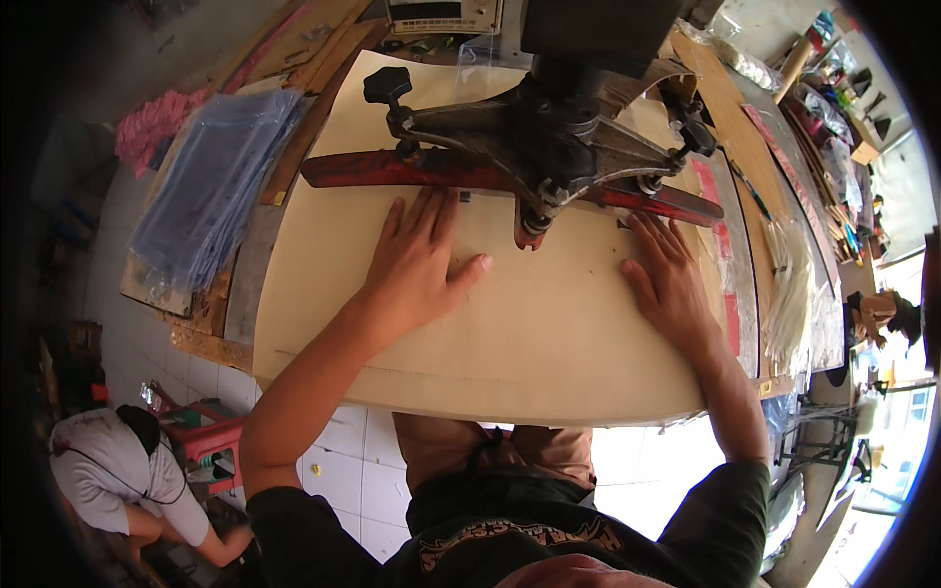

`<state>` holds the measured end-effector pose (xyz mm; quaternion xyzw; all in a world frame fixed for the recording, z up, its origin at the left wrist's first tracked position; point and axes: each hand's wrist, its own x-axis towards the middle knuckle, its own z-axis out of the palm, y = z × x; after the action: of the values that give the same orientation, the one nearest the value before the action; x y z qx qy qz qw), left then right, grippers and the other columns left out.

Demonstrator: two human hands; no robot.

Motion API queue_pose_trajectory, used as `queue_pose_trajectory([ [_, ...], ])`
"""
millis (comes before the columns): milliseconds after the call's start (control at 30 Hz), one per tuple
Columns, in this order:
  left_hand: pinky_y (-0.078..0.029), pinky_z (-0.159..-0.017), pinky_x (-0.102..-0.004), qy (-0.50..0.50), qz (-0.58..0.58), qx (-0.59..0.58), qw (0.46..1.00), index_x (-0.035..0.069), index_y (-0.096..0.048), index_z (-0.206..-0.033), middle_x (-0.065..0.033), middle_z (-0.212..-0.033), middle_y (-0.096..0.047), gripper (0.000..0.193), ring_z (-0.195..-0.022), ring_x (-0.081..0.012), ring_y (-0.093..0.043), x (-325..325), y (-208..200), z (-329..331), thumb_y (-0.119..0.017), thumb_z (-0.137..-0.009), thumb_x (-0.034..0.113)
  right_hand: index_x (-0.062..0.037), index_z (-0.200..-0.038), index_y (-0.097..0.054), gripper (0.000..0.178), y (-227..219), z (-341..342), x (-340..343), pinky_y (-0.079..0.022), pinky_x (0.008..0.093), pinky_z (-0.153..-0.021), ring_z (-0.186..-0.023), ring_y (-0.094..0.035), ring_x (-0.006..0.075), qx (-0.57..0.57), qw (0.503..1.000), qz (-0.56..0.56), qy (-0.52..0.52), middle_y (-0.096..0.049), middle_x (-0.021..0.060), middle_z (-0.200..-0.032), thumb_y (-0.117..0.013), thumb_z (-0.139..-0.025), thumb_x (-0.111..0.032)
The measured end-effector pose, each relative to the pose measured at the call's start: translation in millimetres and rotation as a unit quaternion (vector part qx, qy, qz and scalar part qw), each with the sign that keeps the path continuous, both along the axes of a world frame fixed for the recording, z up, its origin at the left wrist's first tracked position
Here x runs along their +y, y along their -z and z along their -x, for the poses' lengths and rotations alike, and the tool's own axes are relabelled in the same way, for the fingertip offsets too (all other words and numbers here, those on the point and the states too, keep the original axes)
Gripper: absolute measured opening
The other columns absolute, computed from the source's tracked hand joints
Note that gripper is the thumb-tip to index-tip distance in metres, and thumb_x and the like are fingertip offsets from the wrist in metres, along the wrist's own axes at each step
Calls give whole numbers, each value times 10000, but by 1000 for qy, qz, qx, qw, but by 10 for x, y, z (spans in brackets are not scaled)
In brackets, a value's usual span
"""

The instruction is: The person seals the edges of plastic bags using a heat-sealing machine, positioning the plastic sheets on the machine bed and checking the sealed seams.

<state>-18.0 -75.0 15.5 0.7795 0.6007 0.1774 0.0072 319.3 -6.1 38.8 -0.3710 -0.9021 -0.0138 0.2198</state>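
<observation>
My left hand [417, 260] lies flat on a large beige sheet [490, 353], its thumb spread and its fingertips close to a long red bar [392, 170]. On the sheet's right side rests my right hand [671, 279], fingers stretched toward the bar's right end. Neither hand holds anything. The bar hangs under the dark metal arms of a press [559, 137] with black knobs, crossing the sheet above my fingertips. Whether the bar touches the sheet I cannot tell. Small dark pieces sit on the sheet beside each hand's fingertips.
Clear bluish plastic sleeves [211, 186] are stacked at the left, near pink plastic [157, 127]. Translucent strips [789, 284] lie at the right. A box-shaped device [446, 17] stands at the back. At lower left another person [118, 470] bends beside a red stool [211, 436].
</observation>
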Motion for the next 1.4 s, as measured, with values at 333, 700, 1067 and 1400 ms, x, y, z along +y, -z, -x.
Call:
queue_pose_trajectory([
  [333,-256,-1196,-583,-1,102,47,994,-97,-344,-1507,-383,-1549,-305,841,-1474,-506,-282,-629,-207,11,-554,-990,533,-186,-1351,-620,442,-477,-1754,821,-546,523,-865,-1053,-706,357,-85,885,-104,446,-725,161,-1161,-572,-989,-436],
  [700,-217,-1222,-556,-2,101,76,992,-40,-297,-1555,-353,-1597,-238,805,-1510,-480,-220,-806,-172,-36,-541,-1010,500,-168,-1025,-760,300,-293,-3181,1334,-551,524,-843,-1022,-703,389,-113,837,-25,535,-743,159,-1066,-657,-922,-430],
  [1067,-263,-1224,-487,-54,155,47,985,45,-375,-1552,-304,-1594,-312,737,-1502,-439,-281,-853,-464,-210,-596,-987,465,-50,-912,-733,320,-1212,-3675,1808,-567,501,-777,-895,-711,393,-308,862,-166,365,-728,200,-956,-600,-930,-341],
  [1400,-251,-1211,-553,-76,104,40,991,39,-397,-1537,-310,-1584,-323,698,-1496,-446,-289,-881,-275,-252,-582,-1000,445,-75,-934,-772,346,-76,-4466,1507,-549,442,-849,-902,-708,319,-122,900,72,411,-751,143,-911,-685,-874,-404],
])
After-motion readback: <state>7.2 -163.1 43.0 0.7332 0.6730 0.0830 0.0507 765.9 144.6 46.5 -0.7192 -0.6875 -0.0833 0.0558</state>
